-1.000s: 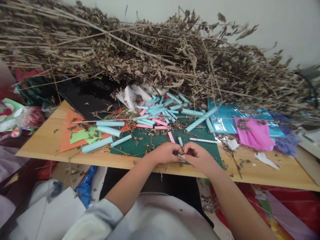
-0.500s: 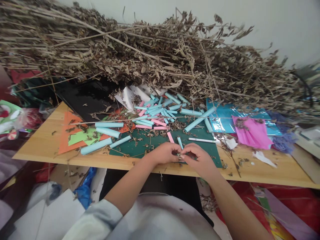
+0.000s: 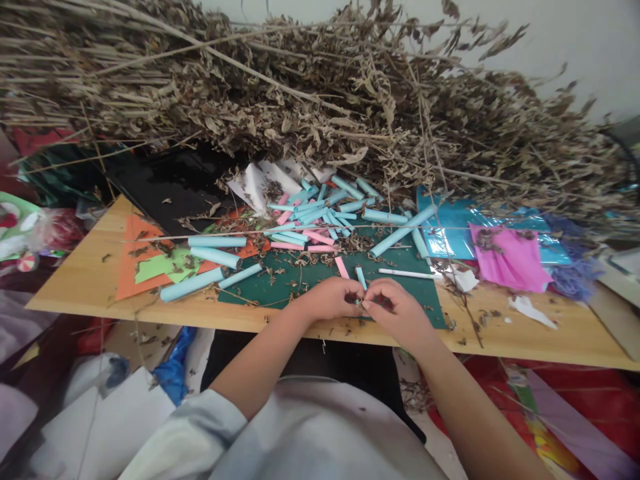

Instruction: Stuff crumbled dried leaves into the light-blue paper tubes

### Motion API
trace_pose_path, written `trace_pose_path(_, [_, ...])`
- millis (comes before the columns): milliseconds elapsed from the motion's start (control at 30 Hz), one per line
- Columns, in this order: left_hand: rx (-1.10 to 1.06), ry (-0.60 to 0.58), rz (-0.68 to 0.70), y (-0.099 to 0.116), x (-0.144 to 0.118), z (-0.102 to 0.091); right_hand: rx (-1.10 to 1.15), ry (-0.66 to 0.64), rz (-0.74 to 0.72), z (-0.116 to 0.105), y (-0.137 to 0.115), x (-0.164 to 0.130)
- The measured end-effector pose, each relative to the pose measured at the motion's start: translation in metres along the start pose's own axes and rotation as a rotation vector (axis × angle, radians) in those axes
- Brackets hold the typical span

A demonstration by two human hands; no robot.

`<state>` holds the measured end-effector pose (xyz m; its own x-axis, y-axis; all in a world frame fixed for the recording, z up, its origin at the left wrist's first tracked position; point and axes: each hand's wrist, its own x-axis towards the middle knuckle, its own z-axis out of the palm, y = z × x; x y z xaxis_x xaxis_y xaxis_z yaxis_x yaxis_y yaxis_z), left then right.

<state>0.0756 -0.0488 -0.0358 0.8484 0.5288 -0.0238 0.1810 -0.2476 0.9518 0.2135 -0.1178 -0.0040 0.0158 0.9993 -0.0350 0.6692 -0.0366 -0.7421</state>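
Over the green mat (image 3: 310, 283), both hands' fingers (image 3: 356, 298) pinch a small blue paper roll (image 3: 361, 277) between them.

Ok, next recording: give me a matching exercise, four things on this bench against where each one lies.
Things:
1. orange paper
2. magenta sheet
3. dried branches
4. green cutting mat

Places:
A. piled along the back of the wooden table
B. right part of the table, on shiny blue film
C. under both hands, left hand and right hand
D. left part of the table

Pairs: 1-D, 2-B, 3-A, 4-C
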Motion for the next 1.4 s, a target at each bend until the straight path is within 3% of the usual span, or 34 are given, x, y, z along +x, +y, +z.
trace_pose_path(100, [-0.019, -0.001, -0.009, -0.002, 0.000, 0.000, 0.073, -0.058, 0.181, 0.001, 0.001, 0.006])
trace_pose_path(167, [-0.028, 0.004, -0.025, -0.005, 0.001, 0.001, 0.125, -0.123, 0.225, 0.001, -0.001, 0.010])
trace_pose_path(400, [-0.058, 0.002, -0.049, -0.008, 0.002, 0.003, 0.243, -0.184, 0.112, -0.001, -0.006, 0.017])
trace_pose_path(500, [-0.088, -0.005, -0.066, -0.005, 0.001, 0.003, 0.276, -0.074, 0.051, -0.015, 0.009, 0.019])
trace_pose_path(600, [-0.110, -0.011, -0.062, -0.002, 0.001, 0.003, -0.090, 0.166, 0.058, -0.028, 0.033, 0.026])
trace_pose_path(700, [-0.105, -0.002, -0.064, 0.000, 0.001, 0.002, -0.515, 0.202, 0.015, -0.031, 0.056, 0.033])
trace_pose_path(800, [-0.058, 0.009, -0.074, 0.000, 0.001, 0.003, -0.564, 0.166, 0.003, -0.026, 0.069, 0.038])
trace_pose_path(900, [-0.011, 0.011, -0.085, 0.001, 0.000, 0.003, -0.506, 0.149, 0.003, -0.026, 0.065, 0.041])
trace_pose_path(1000, [0.002, 0.026, -0.076, 0.002, 0.000, 0.004, -0.286, 0.174, -0.034, -0.036, 0.039, 0.036])
trace_pose_path(1100, [-0.031, 0.026, -0.045, 0.002, -0.001, 0.004, 0.395, 0.307, -0.188, -0.044, -0.007, 0.021])
trace_pose_path(1167, [-0.030, 0.032, -0.045, 0.002, -0.001, 0.005, 0.697, 0.343, -0.242, -0.044, -0.037, 0.009])
trace_pose_path(1267, [0.008, 0.070, -0.064, 0.001, -0.001, 0.006, 0.874, 0.249, -0.279, -0.037, -0.064, -0.001])
trace_pose_path(1400, [-0.002, 0.081, -0.060, -0.001, -0.001, 0.008, 0.985, 0.228, -0.331, -0.022, -0.064, 0.002])
